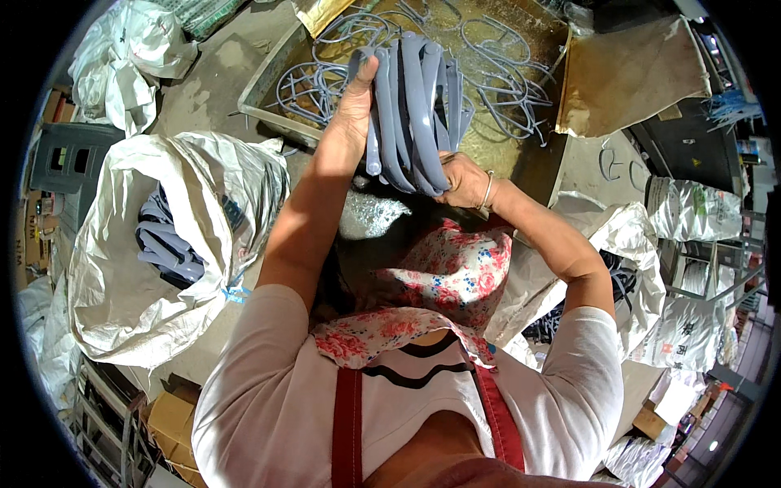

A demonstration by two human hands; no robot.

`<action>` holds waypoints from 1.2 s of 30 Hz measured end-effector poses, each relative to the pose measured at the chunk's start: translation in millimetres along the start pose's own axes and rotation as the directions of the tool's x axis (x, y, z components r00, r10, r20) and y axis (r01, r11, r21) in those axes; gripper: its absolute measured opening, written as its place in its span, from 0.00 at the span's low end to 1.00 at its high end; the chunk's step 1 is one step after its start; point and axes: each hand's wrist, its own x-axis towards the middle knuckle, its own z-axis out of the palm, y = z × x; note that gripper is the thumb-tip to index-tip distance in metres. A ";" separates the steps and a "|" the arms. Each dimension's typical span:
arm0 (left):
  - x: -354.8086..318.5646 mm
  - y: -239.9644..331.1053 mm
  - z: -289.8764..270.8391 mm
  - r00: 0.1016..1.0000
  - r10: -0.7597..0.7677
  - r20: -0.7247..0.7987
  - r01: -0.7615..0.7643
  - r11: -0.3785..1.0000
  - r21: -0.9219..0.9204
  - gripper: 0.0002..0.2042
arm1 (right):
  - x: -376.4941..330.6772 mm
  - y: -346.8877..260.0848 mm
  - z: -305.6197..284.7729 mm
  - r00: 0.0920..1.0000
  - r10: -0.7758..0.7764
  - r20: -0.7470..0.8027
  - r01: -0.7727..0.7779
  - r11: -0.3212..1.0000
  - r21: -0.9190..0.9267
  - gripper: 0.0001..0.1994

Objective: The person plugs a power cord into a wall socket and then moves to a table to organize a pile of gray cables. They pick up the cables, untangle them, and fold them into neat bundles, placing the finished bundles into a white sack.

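Both hands clamp one bundle of grey plastic strips [411,106]: left hand [354,102] at its side, right hand [464,179] beneath, above a strip-filled tray [260,89].

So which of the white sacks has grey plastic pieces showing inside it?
The big open sack at the person's left: grey plastic pieces show in its mouth. The sack at the right holds dark items.
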 end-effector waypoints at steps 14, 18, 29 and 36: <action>3.2 6.3 -16.0 0.976 -0.087 -0.200 0.117 0.983 0.145 0.11 | 7.7 -30.5 -16.2 0.959 0.261 0.115 -0.277 0.948 0.156 0.19; 7.7 5.4 -21.7 0.996 -0.063 -0.070 0.070 0.992 0.103 0.14 | 5.9 -16.6 -23.2 0.927 0.310 0.210 -0.356 0.905 0.235 0.17; 16.2 -2.6 -23.3 0.977 -0.213 0.006 0.213 0.976 -0.047 0.32 | 19.0 -10.1 -47.7 0.844 0.374 0.385 -0.458 0.876 0.152 0.14; 14.9 7.2 -25.8 0.997 -0.071 -0.003 0.070 0.990 -0.122 0.25 | 14.9 15.0 -43.5 0.938 0.228 0.262 -0.221 0.974 -0.057 0.15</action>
